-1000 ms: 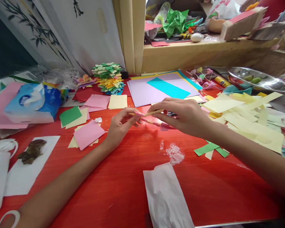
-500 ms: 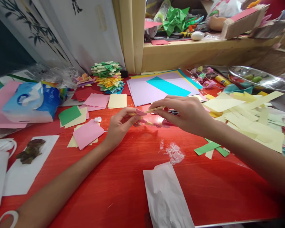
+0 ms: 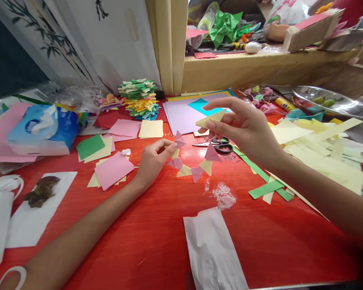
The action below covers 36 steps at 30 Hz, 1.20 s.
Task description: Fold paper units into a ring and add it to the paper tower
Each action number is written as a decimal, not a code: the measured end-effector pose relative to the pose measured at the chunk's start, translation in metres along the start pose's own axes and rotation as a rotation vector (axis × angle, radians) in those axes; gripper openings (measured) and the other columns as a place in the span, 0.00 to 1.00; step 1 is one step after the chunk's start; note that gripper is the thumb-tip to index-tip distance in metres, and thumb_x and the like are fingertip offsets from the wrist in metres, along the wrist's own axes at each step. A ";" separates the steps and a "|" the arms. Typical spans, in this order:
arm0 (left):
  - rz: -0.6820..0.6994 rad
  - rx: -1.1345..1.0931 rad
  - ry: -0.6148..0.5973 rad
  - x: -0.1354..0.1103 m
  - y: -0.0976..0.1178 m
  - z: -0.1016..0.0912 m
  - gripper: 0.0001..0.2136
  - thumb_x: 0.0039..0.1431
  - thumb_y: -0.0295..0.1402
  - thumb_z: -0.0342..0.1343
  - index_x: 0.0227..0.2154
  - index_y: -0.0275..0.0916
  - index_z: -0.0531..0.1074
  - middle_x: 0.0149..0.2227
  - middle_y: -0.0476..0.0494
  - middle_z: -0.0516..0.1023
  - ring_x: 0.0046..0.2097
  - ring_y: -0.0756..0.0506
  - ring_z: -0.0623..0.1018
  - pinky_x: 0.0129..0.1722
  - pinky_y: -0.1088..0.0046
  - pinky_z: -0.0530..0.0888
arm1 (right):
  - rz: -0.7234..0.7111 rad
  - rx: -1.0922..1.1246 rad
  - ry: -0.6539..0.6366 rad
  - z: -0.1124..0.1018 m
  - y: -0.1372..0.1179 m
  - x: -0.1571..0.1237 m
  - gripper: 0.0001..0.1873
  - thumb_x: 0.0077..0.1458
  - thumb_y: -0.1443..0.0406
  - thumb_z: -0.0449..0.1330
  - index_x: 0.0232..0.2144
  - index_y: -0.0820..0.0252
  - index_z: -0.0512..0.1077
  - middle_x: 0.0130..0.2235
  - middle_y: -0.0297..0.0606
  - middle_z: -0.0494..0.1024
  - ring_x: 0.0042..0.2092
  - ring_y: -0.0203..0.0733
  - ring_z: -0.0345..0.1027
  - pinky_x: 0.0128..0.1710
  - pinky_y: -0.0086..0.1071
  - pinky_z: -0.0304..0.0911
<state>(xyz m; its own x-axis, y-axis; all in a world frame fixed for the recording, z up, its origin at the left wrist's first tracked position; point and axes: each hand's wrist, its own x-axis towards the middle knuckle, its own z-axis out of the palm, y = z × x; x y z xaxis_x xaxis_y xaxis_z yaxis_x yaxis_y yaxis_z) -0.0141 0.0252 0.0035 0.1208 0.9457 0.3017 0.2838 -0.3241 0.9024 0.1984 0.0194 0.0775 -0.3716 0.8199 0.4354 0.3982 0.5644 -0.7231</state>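
My left hand (image 3: 157,159) pinches one end of a curved chain of folded pink and cream paper pieces (image 3: 197,173) just over the red table. The chain bends round to a pink triangle (image 3: 212,154) at its right end. Higher and to the right, my right hand (image 3: 240,123) holds a single folded cream paper triangle (image 3: 210,119) between thumb and fingers, apart from the chain. Black-handled scissors (image 3: 220,146) lie under and behind the right hand.
A layered stack of folded paper pieces (image 3: 139,98) stands at the back. Pink squares (image 3: 113,169) lie left, cream strips (image 3: 329,153) and green strips (image 3: 267,188) right. A white paper bag (image 3: 213,249) rests in front, near white crumbs (image 3: 224,196). A tissue pack (image 3: 39,129) sits far left.
My right hand has risen and moved right, away from my left hand, with the cream triangle in its fingers. The chain now hangs open in view, and the scissors show.
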 end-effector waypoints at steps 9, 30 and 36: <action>0.268 0.331 0.182 -0.004 0.007 0.003 0.10 0.54 0.35 0.55 0.40 0.42 0.68 0.40 0.47 0.67 0.29 0.52 0.65 0.35 0.73 0.67 | 0.177 0.290 -0.317 0.006 0.002 0.004 0.15 0.57 0.56 0.52 0.40 0.61 0.64 0.24 0.33 0.73 0.21 0.29 0.64 0.18 0.25 0.56; 0.587 0.414 0.028 -0.011 0.014 0.004 0.02 0.58 0.27 0.50 0.33 0.37 0.67 0.32 0.48 0.69 0.33 0.53 0.69 0.32 0.78 0.69 | 0.252 0.149 -0.376 0.027 0.006 -0.006 0.11 0.58 0.60 0.52 0.40 0.59 0.67 0.20 0.29 0.69 0.18 0.28 0.62 0.17 0.23 0.55; 0.590 0.370 -0.014 -0.009 0.015 0.003 0.01 0.57 0.27 0.52 0.30 0.38 0.66 0.29 0.50 0.68 0.31 0.54 0.68 0.30 0.78 0.68 | 0.182 -0.007 -0.323 0.032 0.002 -0.010 0.10 0.59 0.61 0.49 0.39 0.58 0.65 0.22 0.29 0.71 0.17 0.27 0.61 0.19 0.23 0.55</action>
<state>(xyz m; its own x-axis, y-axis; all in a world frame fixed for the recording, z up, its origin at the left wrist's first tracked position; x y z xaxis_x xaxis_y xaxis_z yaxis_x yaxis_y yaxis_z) -0.0079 0.0115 0.0130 0.3661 0.6093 0.7034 0.4718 -0.7730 0.4241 0.1757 0.0094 0.0550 -0.5394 0.8351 0.1079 0.4874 0.4141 -0.7687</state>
